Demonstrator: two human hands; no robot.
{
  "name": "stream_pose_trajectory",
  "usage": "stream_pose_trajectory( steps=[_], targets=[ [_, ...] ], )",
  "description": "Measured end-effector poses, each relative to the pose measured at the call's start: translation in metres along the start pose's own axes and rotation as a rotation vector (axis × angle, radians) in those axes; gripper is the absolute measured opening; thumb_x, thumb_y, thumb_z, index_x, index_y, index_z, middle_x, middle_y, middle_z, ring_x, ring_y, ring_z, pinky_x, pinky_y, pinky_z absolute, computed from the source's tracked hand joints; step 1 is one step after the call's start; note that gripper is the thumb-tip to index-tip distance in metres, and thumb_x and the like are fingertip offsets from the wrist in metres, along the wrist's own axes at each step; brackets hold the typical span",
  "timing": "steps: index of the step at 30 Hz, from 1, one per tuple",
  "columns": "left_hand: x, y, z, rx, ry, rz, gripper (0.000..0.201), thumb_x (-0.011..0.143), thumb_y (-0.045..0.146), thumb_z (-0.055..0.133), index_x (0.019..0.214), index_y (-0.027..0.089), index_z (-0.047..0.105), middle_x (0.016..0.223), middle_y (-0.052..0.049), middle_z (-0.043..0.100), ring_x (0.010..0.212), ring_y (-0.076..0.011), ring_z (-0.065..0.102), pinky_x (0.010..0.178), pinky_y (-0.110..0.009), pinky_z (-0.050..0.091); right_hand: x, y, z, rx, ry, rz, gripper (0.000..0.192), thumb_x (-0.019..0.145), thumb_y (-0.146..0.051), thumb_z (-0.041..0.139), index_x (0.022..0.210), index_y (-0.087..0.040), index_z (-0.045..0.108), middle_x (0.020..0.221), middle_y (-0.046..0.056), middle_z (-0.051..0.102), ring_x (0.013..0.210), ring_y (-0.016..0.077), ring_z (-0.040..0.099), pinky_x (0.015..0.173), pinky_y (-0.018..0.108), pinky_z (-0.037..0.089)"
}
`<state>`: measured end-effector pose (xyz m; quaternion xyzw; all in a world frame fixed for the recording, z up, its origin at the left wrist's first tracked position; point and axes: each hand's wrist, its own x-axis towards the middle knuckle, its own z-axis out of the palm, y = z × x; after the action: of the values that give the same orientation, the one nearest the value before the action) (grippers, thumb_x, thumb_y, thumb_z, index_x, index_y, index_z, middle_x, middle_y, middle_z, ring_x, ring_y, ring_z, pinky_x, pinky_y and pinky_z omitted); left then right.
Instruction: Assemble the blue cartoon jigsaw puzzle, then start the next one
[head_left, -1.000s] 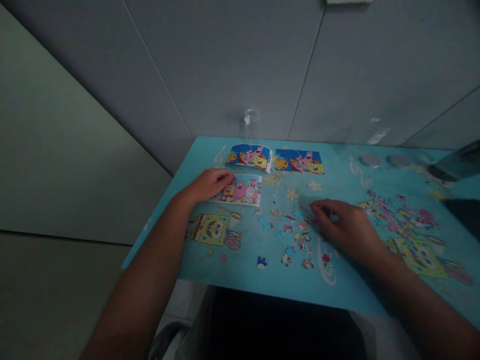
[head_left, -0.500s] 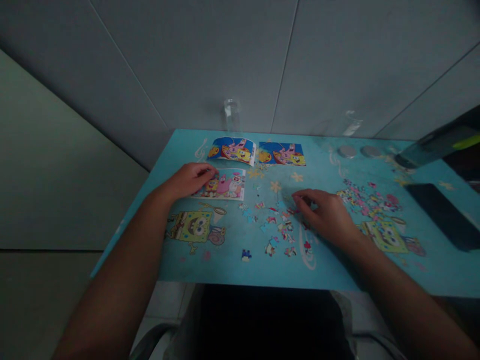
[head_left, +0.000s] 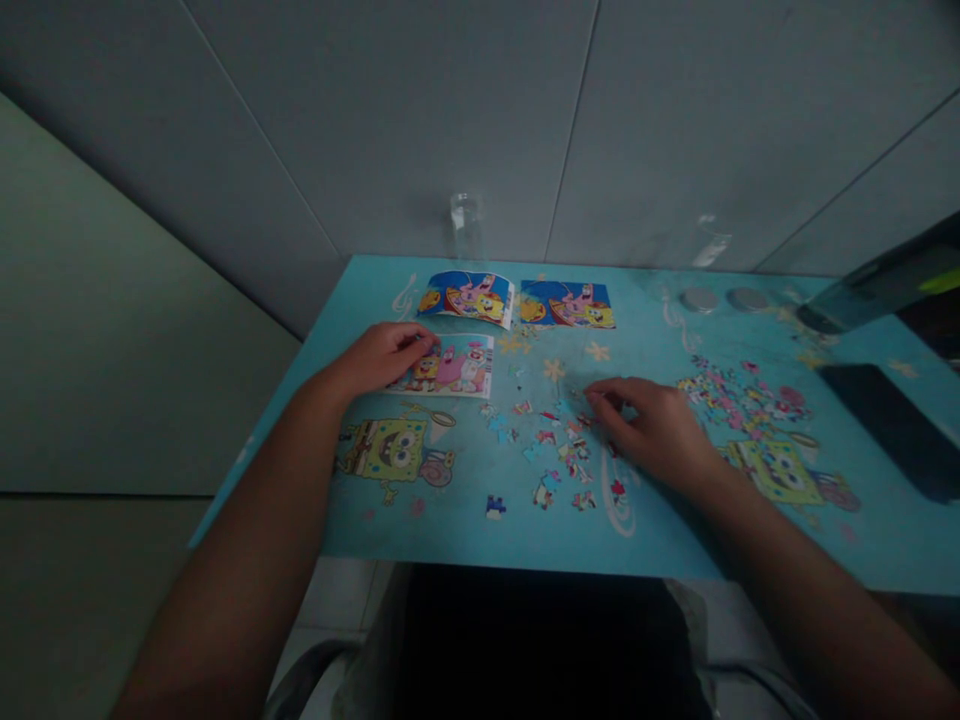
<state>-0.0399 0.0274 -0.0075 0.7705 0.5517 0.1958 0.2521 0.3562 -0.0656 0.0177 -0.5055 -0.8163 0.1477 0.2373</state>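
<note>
Over the preceding half second, neither hand had shifted appreciably. The left hand (head_left: pixel 386 352) lay flat, fingers loosely spread, its fingertips pressing the left edge of the small cartoon picture card (head_left: pixel 452 367). The right hand (head_left: pixel 654 428) rested palm-down, fingers curled onto the loose puzzle pieces (head_left: pixel 559 462) mid-tabletop; whether it pinched a piece could not be determined. A second heap of pieces (head_left: pixel 739 392) lay to the right on the tabletop (head_left: pixel 465 530), and two picture cards (head_left: pixel 517 301) lay farther off.

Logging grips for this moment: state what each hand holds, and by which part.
Left hand lies on the left edge of the picture card; right hand fingers the loose puzzle pieces. Whether either grips cannot be told.
</note>
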Motion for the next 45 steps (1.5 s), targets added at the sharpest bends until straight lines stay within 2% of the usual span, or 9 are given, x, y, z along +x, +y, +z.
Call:
stream_pose_trajectory(
  steps=[3, 6, 9, 12, 17, 24, 32, 37, 45],
  targets=[
    [-0.001, 0.002, 0.000, -0.009, 0.005, 0.001, 0.040, 0.095, 0.052, 0.052, 0.107, 0.021, 0.074, 0.093, -0.003, 0.075, 0.081, -0.0185, 0.068, 0.074, -0.027, 0.051, 0.000, -0.002, -0.001, 0.100, -0.093, -0.123, 0.021, 0.100, -0.031, 0.056, 0.106, -0.020, 0.073, 0.090, 0.006, 0.075, 0.078, 0.0184, 0.067, 0.076, 0.034, 0.051],
    [-0.002, 0.006, -0.001, 0.003, 0.000, -0.013, 0.041, 0.095, 0.051, 0.051, 0.106, 0.020, 0.075, 0.078, -0.001, 0.072, 0.073, -0.0178, 0.066, 0.072, -0.027, 0.050, 0.001, -0.007, -0.001, 0.246, -0.292, -0.357, 0.017, 0.099, -0.032, 0.062, 0.108, -0.024, 0.074, 0.091, 0.003, 0.075, 0.084, 0.0172, 0.067, 0.087, 0.036, 0.048],
    [-0.002, 0.008, -0.002, 0.015, -0.007, -0.011, 0.041, 0.096, 0.051, 0.050, 0.106, 0.020, 0.074, 0.078, -0.002, 0.072, 0.070, -0.0168, 0.064, 0.070, -0.027, 0.050, 0.000, -0.011, 0.002, 0.266, -0.428, -0.472, 0.015, 0.097, -0.034, 0.066, 0.105, -0.026, 0.076, 0.093, 0.002, 0.073, 0.090, 0.0173, 0.066, 0.093, 0.038, 0.043],
    [-0.002, 0.006, -0.001, 0.015, 0.001, -0.001, 0.041, 0.096, 0.052, 0.050, 0.107, 0.020, 0.074, 0.089, -0.003, 0.074, 0.073, -0.0164, 0.064, 0.071, -0.027, 0.049, -0.001, -0.010, 0.007, 0.188, -0.428, -0.474, 0.016, 0.096, -0.037, 0.068, 0.105, -0.028, 0.077, 0.096, 0.003, 0.072, 0.096, 0.0190, 0.065, 0.095, 0.041, 0.038],
    [0.000, -0.001, 0.000, 0.010, -0.005, -0.004, 0.041, 0.096, 0.052, 0.050, 0.107, 0.021, 0.074, 0.089, -0.003, 0.074, 0.077, -0.0176, 0.065, 0.073, -0.027, 0.050, 0.000, -0.006, 0.008, 0.124, -0.359, -0.455, 0.017, 0.098, -0.035, 0.065, 0.108, -0.028, 0.076, 0.102, 0.005, 0.072, 0.101, 0.0214, 0.062, 0.095, 0.041, 0.037],
    [0.000, -0.001, 0.001, -0.011, -0.001, 0.018, 0.041, 0.096, 0.054, 0.050, 0.107, 0.022, 0.074, 0.099, -0.004, 0.075, 0.086, -0.0198, 0.067, 0.079, -0.030, 0.050, -0.005, -0.018, 0.010, 0.167, -0.437, -0.543, 0.020, 0.098, -0.035, 0.064, 0.115, -0.031, 0.074, 0.104, 0.004, 0.070, 0.102, 0.0206, 0.062, 0.097, 0.041, 0.036],
    [0.001, 0.000, 0.001, -0.001, -0.011, 0.033, 0.042, 0.096, 0.054, 0.048, 0.105, 0.021, 0.072, 0.103, -0.005, 0.075, 0.093, -0.0210, 0.067, 0.083, -0.031, 0.050, -0.009, -0.025, 0.014, 0.130, -0.431, -0.542, 0.016, 0.097, -0.039, 0.066, 0.105, -0.030, 0.075, 0.097, 0.003, 0.070, 0.099, 0.0213, 0.062, 0.093, 0.040, 0.037],
    [0.000, 0.000, 0.001, 0.000, -0.010, 0.023, 0.042, 0.097, 0.054, 0.047, 0.107, 0.021, 0.072, 0.104, -0.005, 0.075, 0.094, -0.0215, 0.067, 0.086, -0.033, 0.051, -0.005, -0.021, 0.004, 0.171, -0.321, -0.475, 0.016, 0.097, -0.039, 0.066, 0.096, -0.024, 0.074, 0.090, 0.003, 0.072, 0.090, 0.0203, 0.064, 0.088, 0.039, 0.041],
    [0.001, -0.002, 0.002, -0.005, -0.003, 0.028, 0.041, 0.097, 0.052, 0.049, 0.108, 0.021, 0.073, 0.103, -0.005, 0.075, 0.092, -0.0201, 0.067, 0.084, -0.032, 0.050, 0.001, 0.000, -0.015, 0.214, 0.181, -0.021, 0.021, 0.098, -0.033, 0.061, 0.081, -0.025, 0.070, 0.080, 0.002, 0.071, 0.073, 0.0192, 0.066, 0.071, 0.035, 0.049]
  ],
)
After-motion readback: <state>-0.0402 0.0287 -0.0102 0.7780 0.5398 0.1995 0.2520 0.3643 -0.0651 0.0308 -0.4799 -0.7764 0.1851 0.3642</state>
